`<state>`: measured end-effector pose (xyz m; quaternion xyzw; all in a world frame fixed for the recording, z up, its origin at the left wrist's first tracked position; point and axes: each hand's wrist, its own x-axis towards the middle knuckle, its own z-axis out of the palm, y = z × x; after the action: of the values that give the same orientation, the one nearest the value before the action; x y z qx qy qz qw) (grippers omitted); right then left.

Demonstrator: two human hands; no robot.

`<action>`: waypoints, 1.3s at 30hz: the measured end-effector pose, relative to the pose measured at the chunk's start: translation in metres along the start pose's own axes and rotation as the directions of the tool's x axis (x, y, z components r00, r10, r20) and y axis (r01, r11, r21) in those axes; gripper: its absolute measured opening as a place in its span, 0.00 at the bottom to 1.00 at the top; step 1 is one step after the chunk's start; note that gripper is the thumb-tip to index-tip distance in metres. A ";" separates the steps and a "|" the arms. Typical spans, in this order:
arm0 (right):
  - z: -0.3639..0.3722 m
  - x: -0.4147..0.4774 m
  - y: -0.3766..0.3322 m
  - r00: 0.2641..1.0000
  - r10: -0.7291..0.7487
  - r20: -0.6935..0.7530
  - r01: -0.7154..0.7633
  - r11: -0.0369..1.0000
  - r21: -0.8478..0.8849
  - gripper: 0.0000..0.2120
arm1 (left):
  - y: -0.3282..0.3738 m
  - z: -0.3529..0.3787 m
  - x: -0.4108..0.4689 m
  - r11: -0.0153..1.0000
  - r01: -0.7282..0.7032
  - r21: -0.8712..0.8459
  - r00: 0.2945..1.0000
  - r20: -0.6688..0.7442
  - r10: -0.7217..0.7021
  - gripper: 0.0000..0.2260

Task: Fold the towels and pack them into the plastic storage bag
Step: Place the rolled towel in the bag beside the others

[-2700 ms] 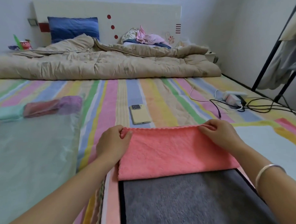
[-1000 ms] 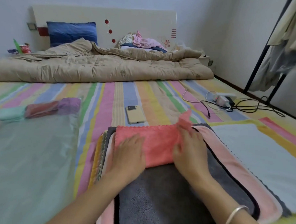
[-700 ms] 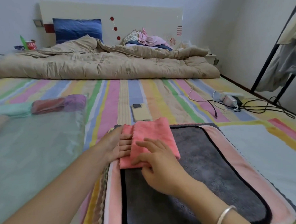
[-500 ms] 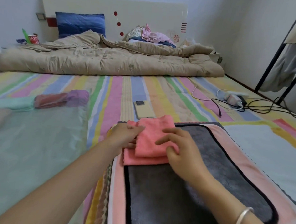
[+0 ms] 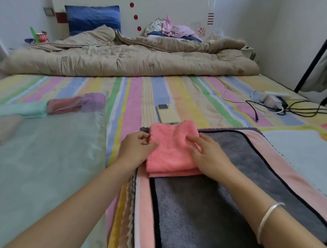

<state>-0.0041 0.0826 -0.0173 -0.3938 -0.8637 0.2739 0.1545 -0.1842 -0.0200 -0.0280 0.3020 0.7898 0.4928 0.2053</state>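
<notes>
A coral-pink towel (image 5: 170, 152) lies folded into a small square on the far left corner of a grey towel with a pink border (image 5: 211, 209), which tops a stack of flat towels (image 5: 125, 211). My left hand (image 5: 136, 150) pinches the pink towel's left edge, thumb on top. My right hand (image 5: 208, 157) rests flat on its right side with fingers spread. To the left lies the translucent plastic storage bag (image 5: 46, 166). At its far end are folded mint (image 5: 18, 109), red (image 5: 64, 105) and purple (image 5: 94, 102) towels.
All of this is on a striped bed sheet (image 5: 133, 104). A beige phone (image 5: 167, 114) lies just beyond the pink towel. A power strip with cables (image 5: 271, 101) sits at the right, a tan quilt (image 5: 124, 59) across the back, and a clothes rack (image 5: 313, 55) at the far right.
The pink towel went from a wide strip to a small square: my right hand folded its right part over to the left, then both hands folded it again and settled on top.
</notes>
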 end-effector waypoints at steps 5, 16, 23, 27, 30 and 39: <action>-0.004 0.008 -0.014 0.977 0.199 -0.072 -0.201 0.979 -0.017 0.32 | -0.003 0.003 0.000 0.997 -0.039 0.070 0.999 0.035 0.037 0.14; -0.026 -0.007 -0.064 0.952 0.288 0.107 -0.297 0.774 0.558 0.09 | -0.002 -0.013 -0.026 0.980 -0.020 0.196 0.999 -0.038 0.028 0.33; -0.041 -0.051 -0.146 0.960 -0.052 0.276 -0.190 0.605 0.773 0.10 | 0.000 -0.091 -0.094 0.597 0.503 -0.624 0.823 0.558 -0.110 0.18; -0.012 -0.061 -0.173 0.888 -0.046 0.458 -0.352 0.573 0.740 0.03 | -0.041 -0.145 -0.122 0.343 0.618 -0.707 0.742 0.669 0.041 0.30; 0.040 -0.063 -0.171 0.800 0.033 0.599 -0.468 0.659 0.589 0.13 | -0.077 -0.173 -0.134 0.411 0.584 -0.700 0.803 0.571 -0.170 0.21; 0.141 -0.092 -0.192 0.892 -0.084 0.445 0.042 0.994 0.102 0.28 | -0.109 -0.228 -0.164 0.922 0.318 -0.219 0.936 0.224 -0.270 0.13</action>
<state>-0.1277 -0.1407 -0.0204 -0.2845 -0.8751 0.3908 -0.0225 -0.2353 -0.3170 -0.0235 0.1966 0.7341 0.5213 0.3883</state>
